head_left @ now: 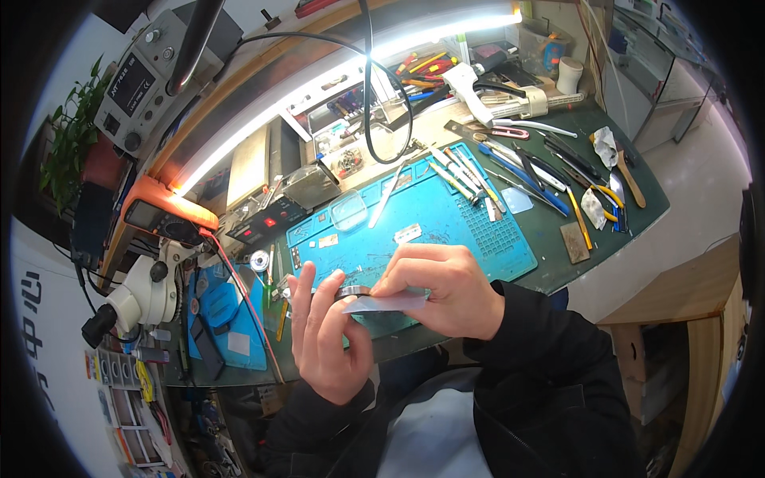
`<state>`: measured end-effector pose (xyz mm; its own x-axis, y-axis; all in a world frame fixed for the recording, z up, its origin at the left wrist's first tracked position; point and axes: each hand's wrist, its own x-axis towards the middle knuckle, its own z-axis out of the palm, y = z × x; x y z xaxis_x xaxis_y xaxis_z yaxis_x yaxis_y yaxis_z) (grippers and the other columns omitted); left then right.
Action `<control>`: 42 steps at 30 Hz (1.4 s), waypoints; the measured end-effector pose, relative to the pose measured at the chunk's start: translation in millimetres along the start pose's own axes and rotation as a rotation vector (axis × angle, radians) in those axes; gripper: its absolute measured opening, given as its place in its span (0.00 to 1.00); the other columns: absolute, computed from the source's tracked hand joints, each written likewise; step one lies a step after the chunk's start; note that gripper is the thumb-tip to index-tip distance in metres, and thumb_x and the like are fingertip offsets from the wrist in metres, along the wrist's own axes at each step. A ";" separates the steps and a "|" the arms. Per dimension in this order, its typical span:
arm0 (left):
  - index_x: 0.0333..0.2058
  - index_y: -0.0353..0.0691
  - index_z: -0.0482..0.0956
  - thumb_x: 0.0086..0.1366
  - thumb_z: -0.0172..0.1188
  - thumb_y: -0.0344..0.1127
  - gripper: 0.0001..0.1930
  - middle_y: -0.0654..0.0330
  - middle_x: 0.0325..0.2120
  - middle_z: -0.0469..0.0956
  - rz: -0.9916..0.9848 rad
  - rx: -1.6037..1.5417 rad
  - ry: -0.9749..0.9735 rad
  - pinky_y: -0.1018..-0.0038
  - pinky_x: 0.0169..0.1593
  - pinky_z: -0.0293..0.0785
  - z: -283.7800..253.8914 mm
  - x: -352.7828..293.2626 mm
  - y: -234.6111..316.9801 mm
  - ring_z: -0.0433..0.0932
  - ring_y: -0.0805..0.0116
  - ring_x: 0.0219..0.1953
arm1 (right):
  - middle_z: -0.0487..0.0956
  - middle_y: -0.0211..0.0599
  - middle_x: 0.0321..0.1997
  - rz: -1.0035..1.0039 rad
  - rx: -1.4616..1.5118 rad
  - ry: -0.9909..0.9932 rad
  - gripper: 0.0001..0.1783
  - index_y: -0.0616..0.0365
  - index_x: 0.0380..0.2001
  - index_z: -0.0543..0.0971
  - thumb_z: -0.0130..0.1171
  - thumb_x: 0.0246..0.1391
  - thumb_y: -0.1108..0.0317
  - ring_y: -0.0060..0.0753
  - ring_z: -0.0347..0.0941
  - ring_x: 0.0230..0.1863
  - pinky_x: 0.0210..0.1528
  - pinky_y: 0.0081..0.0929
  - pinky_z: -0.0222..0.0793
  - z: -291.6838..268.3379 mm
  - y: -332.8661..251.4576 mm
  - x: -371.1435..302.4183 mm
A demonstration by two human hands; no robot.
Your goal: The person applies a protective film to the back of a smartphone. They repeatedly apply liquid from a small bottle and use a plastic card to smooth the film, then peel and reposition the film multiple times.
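Both my hands meet above the near edge of the bench. My left hand [331, 342], its fingers pointing up, grips a small silver-edged object [351, 291] seen nearly edge-on; its kind does not show. My right hand [446, 288] pinches a thin translucent plastic sheet [389, 303] between thumb and fingers. The sheet reaches left across to my left fingers, just below the silver-edged object. Whether the two touch, I cannot tell. Behind my hands lies a blue work mat [446, 215] with a clear plastic dish [348, 210] on it.
Tweezers and slim tools [466, 175] rest on the mat's far right. Pliers with yellow handles [610, 203] and several tools lie at the right. An orange multimeter [167, 213] and a white microscope [139, 299] stand at the left. A black cable [367, 103] hangs overhead.
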<state>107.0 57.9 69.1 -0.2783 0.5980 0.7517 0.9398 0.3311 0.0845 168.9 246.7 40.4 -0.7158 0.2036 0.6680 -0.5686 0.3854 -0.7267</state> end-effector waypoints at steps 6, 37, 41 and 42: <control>0.46 0.33 0.74 0.61 0.53 0.13 0.16 0.43 0.51 0.84 -0.056 -0.041 0.006 0.36 0.67 0.71 -2.0 -1.0 2.2 0.79 0.30 0.62 | 0.86 0.37 0.35 0.037 -0.003 -0.050 0.09 0.59 0.33 0.86 0.76 0.48 0.80 0.38 0.86 0.37 0.38 0.29 0.81 -3.1 -3.1 -0.3; 0.38 0.34 0.72 0.59 0.45 0.11 0.14 0.45 0.44 0.87 -0.194 -0.100 0.067 0.29 0.68 0.68 -7.4 -7.2 19.7 0.83 0.34 0.58 | 0.83 0.35 0.41 -0.205 -0.088 0.239 0.25 0.62 0.44 0.89 0.72 0.35 0.76 0.39 0.85 0.45 0.44 0.31 0.86 33.0 -16.3 -51.4; 0.37 0.35 0.72 0.59 0.45 0.11 0.14 0.45 0.44 0.87 -0.212 -0.105 0.088 0.30 0.68 0.68 -6.7 -9.8 21.7 0.84 0.35 0.57 | 0.83 0.33 0.42 -0.181 -0.056 0.241 0.26 0.62 0.45 0.89 0.72 0.35 0.76 0.40 0.85 0.48 0.46 0.31 0.86 37.3 -15.9 -51.8; 0.38 0.35 0.72 0.59 0.45 0.11 0.14 0.45 0.44 0.87 -0.213 -0.107 0.087 0.30 0.68 0.68 -6.6 -9.7 21.8 0.84 0.35 0.58 | 0.83 0.33 0.43 -0.190 -0.052 0.238 0.27 0.62 0.46 0.89 0.72 0.35 0.76 0.40 0.85 0.49 0.46 0.31 0.86 38.0 -15.0 -52.0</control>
<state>131.6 54.5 68.0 -0.4587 0.4563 0.7625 0.8786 0.3613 0.3123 199.2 196.2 10.5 -0.4800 0.3262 0.8144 -0.6572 0.4813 -0.5801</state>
